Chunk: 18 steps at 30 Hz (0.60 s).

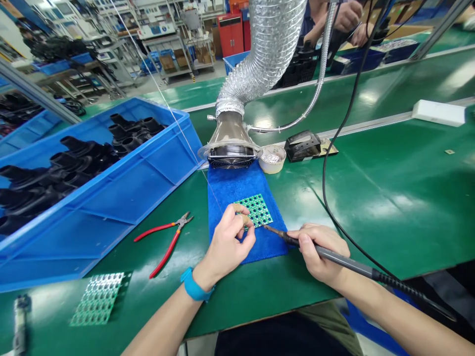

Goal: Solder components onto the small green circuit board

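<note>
My right hand is wrapped round a soldering iron, whose tip reaches the lower right edge of a green circuit board panel. The panel lies on a blue cloth and has rows of dark round spots. My left hand is closed in a pinch over the panel's left side, hiding part of it. A thin solder wire slants down from above into the left fingers. Left of the cloth lie red-handled cutting pliers, apart from both hands.
A fume extraction hood on a silver duct hangs behind the cloth. Beside it stand a white cup and a soldering iron stand. A blue bin of black parts and another panel lie left. A co-worker's hands show behind.
</note>
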Motion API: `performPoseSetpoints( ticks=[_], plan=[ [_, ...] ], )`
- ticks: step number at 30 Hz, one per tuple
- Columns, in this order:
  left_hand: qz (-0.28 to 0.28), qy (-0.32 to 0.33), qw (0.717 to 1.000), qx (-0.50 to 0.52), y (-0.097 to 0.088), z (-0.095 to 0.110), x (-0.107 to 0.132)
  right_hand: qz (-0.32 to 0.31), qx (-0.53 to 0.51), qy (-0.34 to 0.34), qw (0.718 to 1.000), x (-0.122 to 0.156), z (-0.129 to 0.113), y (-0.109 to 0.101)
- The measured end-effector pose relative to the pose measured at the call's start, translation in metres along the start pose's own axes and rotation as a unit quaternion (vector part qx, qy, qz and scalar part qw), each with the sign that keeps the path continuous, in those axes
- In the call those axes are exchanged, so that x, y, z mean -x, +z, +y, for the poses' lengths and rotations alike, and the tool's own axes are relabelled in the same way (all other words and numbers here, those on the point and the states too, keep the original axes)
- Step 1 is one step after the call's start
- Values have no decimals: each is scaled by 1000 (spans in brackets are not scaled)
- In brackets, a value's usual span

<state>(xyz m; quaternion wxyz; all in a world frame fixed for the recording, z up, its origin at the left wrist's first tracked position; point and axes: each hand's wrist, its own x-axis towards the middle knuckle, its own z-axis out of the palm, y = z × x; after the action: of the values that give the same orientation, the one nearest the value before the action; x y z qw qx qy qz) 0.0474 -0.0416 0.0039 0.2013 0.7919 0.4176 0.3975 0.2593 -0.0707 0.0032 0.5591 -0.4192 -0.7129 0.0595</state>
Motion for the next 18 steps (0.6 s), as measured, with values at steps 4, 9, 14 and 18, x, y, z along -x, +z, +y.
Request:
performPoseSetpoints(
  ticks=[4,9,14,18],
  plan=[
    [5,11,1000,-6,0,1,-1,0,2,-2,1000,-1,0,0],
    [-1,16,1000,-11,1,0,0,3,14,0,1000,-2,-1,0],
    [-13,17,999,-24,2,-1,0,-7,25,0,1000,-3,-2,0],
    [15,10,999,-30,-2,0,-2,10,19,-1,1000,-3,-2,-2]
  ],
)
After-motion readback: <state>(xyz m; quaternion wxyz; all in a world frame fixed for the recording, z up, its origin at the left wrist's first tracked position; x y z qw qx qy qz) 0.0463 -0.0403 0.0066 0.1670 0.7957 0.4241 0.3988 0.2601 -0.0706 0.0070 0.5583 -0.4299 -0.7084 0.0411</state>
